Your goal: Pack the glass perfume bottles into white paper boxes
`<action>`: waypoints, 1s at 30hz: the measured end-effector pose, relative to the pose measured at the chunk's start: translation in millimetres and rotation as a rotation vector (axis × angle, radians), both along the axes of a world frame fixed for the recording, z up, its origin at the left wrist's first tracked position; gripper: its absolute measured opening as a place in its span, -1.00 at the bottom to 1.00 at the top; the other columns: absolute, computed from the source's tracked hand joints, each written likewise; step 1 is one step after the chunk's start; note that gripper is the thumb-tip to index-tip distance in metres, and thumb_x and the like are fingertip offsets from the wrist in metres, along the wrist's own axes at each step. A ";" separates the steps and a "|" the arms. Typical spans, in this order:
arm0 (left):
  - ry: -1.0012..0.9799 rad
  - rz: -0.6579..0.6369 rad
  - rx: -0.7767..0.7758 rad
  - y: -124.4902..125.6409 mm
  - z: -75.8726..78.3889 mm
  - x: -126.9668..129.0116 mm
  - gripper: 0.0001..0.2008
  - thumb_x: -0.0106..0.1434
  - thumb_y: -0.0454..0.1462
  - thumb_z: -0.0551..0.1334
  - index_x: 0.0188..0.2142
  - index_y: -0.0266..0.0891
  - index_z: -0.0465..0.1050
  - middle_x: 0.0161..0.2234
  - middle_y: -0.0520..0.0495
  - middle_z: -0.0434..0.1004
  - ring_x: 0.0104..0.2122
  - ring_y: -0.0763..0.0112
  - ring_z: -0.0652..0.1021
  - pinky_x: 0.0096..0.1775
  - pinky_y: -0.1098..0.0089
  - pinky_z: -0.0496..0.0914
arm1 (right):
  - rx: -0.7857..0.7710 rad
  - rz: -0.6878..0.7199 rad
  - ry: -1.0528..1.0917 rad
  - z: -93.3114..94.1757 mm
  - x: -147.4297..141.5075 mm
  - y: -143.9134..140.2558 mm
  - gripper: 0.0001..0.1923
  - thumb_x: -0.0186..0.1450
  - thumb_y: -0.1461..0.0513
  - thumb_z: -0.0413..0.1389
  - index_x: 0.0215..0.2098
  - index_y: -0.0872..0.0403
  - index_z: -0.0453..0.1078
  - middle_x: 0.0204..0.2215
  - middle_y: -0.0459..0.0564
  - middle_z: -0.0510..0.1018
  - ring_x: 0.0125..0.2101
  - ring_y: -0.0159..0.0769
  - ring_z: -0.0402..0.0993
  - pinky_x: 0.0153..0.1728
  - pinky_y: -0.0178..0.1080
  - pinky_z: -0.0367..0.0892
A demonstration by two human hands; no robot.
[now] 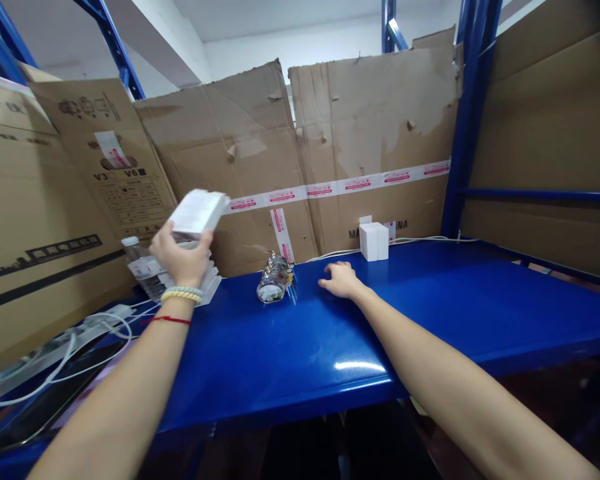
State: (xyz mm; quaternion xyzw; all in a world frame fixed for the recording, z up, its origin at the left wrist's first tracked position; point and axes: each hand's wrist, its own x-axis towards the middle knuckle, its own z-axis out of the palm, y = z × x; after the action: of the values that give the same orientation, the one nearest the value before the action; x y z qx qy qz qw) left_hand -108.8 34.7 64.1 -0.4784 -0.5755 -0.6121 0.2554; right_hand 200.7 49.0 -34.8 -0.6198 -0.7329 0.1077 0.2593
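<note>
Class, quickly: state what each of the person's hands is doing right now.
Left hand: closed, holding a small white rectangular box raised above the blue metal shelf.
Right hand: holding nothing, resting palm down on the shelf.

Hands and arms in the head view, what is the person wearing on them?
Both forearms are bare, no sleeves or gloves. The left hand has a pale beaded bracelet at the wrist and a thin red string just below it. The right hand wears nothing visible.

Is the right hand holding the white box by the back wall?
No, the right hand lies flat on the blue shelf, apart from the white box.
</note>
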 end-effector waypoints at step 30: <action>0.151 -0.528 -0.542 7.0 -73.6 48.8 -0.89 0.05 -0.22 0.15 -0.42 -0.20 0.36 -0.47 -0.03 0.47 -0.39 0.29 0.48 -0.24 0.31 0.37 | 0.014 0.011 0.385 -8.9 33.1 20.8 -0.49 -0.03 0.28 0.31 -0.09 0.15 0.41 -0.07 0.10 0.57 -0.12 -0.19 0.54 -0.08 -0.16 0.41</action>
State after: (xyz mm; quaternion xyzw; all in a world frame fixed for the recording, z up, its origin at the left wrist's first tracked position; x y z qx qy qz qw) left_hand -60.0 41.7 -9.5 -0.7039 -0.5531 -0.4456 -0.0051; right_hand 233.8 69.8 -43.8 -0.5818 -0.6739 0.2206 0.3984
